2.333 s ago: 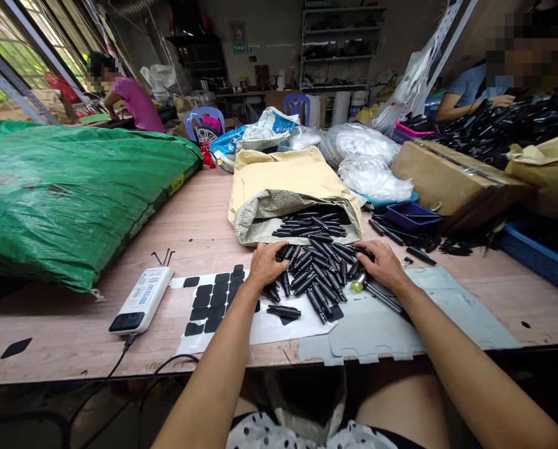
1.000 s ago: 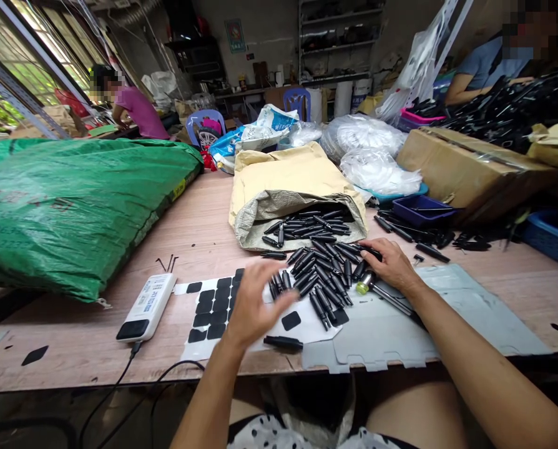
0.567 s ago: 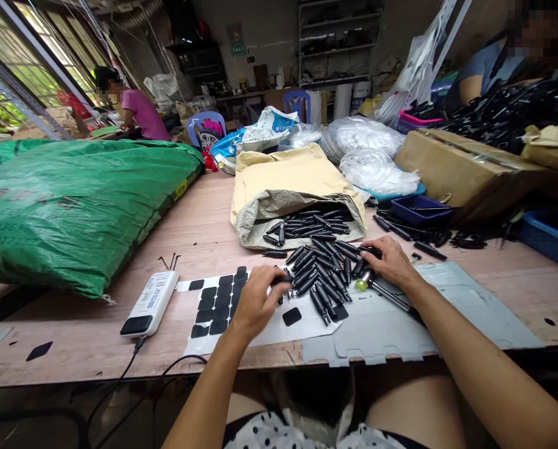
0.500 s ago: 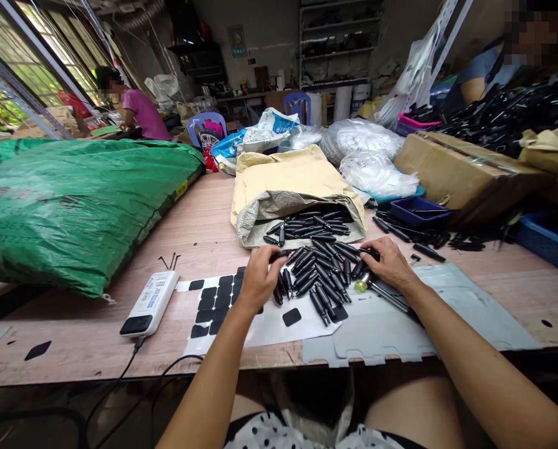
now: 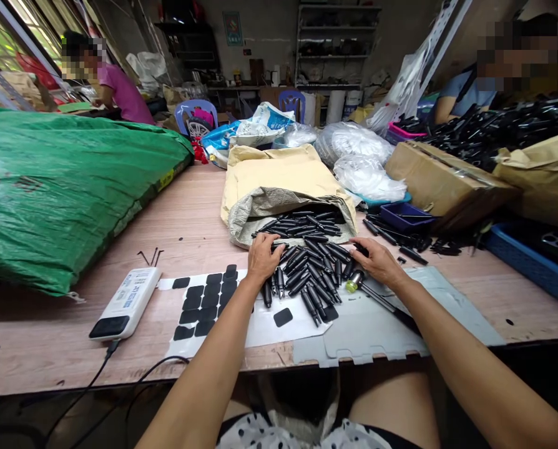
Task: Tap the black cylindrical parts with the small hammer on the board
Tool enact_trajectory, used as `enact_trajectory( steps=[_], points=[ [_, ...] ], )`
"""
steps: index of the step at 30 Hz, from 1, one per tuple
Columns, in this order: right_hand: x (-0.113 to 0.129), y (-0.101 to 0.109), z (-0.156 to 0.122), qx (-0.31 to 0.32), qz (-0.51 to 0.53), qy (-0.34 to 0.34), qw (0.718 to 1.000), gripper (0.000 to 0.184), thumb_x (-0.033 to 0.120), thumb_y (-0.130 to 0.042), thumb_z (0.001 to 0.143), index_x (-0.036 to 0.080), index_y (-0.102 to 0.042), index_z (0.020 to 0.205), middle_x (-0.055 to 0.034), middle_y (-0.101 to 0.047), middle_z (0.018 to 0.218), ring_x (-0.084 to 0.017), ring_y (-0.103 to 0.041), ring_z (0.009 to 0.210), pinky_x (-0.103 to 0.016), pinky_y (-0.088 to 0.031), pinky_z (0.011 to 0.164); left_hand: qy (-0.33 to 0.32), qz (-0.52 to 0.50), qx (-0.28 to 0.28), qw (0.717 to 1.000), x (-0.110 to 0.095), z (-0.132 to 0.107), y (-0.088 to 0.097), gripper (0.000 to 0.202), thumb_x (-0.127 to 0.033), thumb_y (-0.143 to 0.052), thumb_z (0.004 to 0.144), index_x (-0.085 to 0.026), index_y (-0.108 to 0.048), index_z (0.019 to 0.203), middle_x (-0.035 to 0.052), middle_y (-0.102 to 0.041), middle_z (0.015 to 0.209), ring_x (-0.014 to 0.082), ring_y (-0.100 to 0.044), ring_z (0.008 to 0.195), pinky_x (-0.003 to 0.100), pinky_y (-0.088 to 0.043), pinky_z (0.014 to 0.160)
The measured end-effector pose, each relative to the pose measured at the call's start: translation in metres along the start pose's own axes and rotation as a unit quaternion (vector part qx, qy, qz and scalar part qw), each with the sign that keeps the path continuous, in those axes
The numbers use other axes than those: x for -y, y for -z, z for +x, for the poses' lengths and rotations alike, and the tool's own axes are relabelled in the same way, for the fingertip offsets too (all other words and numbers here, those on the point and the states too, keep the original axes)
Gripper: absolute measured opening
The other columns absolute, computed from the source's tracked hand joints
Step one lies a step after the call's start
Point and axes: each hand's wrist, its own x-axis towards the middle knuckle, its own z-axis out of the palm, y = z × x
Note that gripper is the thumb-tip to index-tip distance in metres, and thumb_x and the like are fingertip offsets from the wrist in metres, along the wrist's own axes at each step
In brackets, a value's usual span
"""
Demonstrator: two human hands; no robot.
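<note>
My left hand (image 5: 263, 257) is at the left side of a pile of black tapered tubes (image 5: 314, 271), its thumb and fingers closed around a dark tube (image 5: 279, 247). On the pile's right side, my right hand (image 5: 376, 260) pinches the end of another black tube (image 5: 359, 249). Several tubes lie side by side in slanting rows between the hands, and a few have forked tips pointing toward me. Behind them, a tan paper sack (image 5: 279, 168) lies on its side with more tubes in its mouth. A tool with a yellow-green end (image 5: 352, 285) rests below my right hand.
A white sheet with black rounded squares (image 5: 208, 298) and a grey board (image 5: 354, 340) lie in front. Left are a white power bank (image 5: 127, 302) and a green sack (image 5: 73, 193). A cardboard box (image 5: 447, 181) and blue basket (image 5: 532, 255) stand right. Two people sit farther back.
The view has turned slightly, so most things sit farther left in the picture. My left hand has moved a little away from me, showing more of the tubes below it. Both hands stay closed.
</note>
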Motion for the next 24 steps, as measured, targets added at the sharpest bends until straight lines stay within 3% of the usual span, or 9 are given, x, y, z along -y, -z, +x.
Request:
enact_trajectory(
  steps=[5,8,10,13,15,17,20,24],
  points=[
    [0.027,0.009,0.059,-0.016,-0.016,0.011,1.0,0.046,0.044,-0.057,0.092,0.018,-0.07,0.127,-0.0129,-0.073,0.122,-0.027,-0.066,0.113,-0.043,-0.05,0.104,0.002,-0.048,-0.026,0.998,-0.009,-0.008,0.009,0.027,-0.028,-0.063,0.095,-0.022,-0.072,0.12,0.0104,-0.06,0.127,0.0242,-0.057,0.125,0.041,-0.045,0.114],
    [0.054,0.018,0.092,-0.044,-0.028,0.044,0.998,0.054,0.047,-0.059,0.092,0.018,-0.065,0.136,-0.0135,-0.07,0.121,-0.028,-0.064,0.112,-0.045,-0.049,0.105,0.026,-0.027,-0.048,0.998,-0.019,-0.028,0.026,0.028,-0.033,-0.061,0.097,-0.023,-0.073,0.121,0.0113,-0.059,0.131,0.0267,-0.054,0.13,0.044,-0.043,0.116],
    [0.067,0.027,0.096,-0.066,-0.027,0.058,0.996,0.057,0.048,-0.06,0.092,0.017,-0.063,0.139,-0.0143,-0.068,0.124,-0.028,-0.062,0.114,-0.046,-0.049,0.105,0.047,0.008,-0.051,0.998,-0.023,-0.047,0.041,0.03,-0.036,-0.06,0.098,-0.024,-0.074,0.121,0.011,-0.06,0.127,0.0279,-0.056,0.125,0.046,-0.044,0.113],
    [0.07,0.041,0.064,-0.047,-0.014,0.046,0.998,0.051,0.049,-0.059,0.092,0.02,-0.067,0.134,-0.013,-0.067,0.122,-0.027,-0.064,0.11,-0.043,-0.053,0.097,0.105,0.06,-0.04,0.992,-0.026,-0.081,0.061,0.033,-0.042,-0.061,0.096,-0.023,-0.073,0.121,0.0096,-0.062,0.111,0.0251,-0.064,0.098,0.044,-0.051,0.096],
    [0.062,0.051,0.025,0.0,-0.011,0.03,1.0,0.049,0.052,-0.058,0.093,0.023,-0.069,0.13,-0.0122,-0.068,0.12,-0.026,-0.066,0.103,-0.041,-0.054,0.092,0.142,0.076,-0.008,0.987,-0.026,-0.1,0.071,0.037,-0.045,-0.064,0.094,-0.02,-0.07,0.121,0.0067,-0.062,0.098,0.0226,-0.063,0.084,0.039,-0.053,0.082],
    [0.049,0.06,-0.02,0.042,-0.024,0.002,0.999,0.048,0.055,-0.058,0.092,0.023,-0.071,0.126,-0.0125,-0.069,0.117,-0.026,-0.067,0.096,-0.041,-0.056,0.084,0.139,0.081,0.047,0.986,-0.026,-0.112,0.075,0.035,-0.042,-0.065,0.093,-0.021,-0.069,0.121,0.0037,-0.062,0.091,0.0213,-0.063,0.08,0.035,-0.05,0.076],
    [0.031,0.064,-0.08,0.089,-0.046,-0.049,0.994,0.046,0.059,-0.06,0.09,0.025,-0.073,0.117,-0.0117,-0.071,0.112,-0.026,-0.068,0.088,-0.04,-0.056,0.074,0.1,0.088,0.106,0.985,-0.026,-0.115,0.075,0.027,-0.034,-0.063,0.095,-0.023,-0.07,0.119,0.0026,-0.064,0.09,0.0204,-0.063,0.082,0.033,-0.048,0.077],
    [0.021,0.051,-0.126,0.06,-0.055,-0.07,0.994,0.031,0.052,-0.06,0.089,0.026,-0.072,0.103,-0.0085,-0.07,0.098,-0.026,-0.067,0.089,-0.042,-0.056,0.078,0.096,0.099,0.102,0.985,-0.026,-0.104,0.07,0.028,-0.029,-0.061,0.095,-0.02,-0.072,0.119,0.0052,-0.066,0.093,0.0219,-0.064,0.086,0.034,-0.049,0.081]
  ],
)
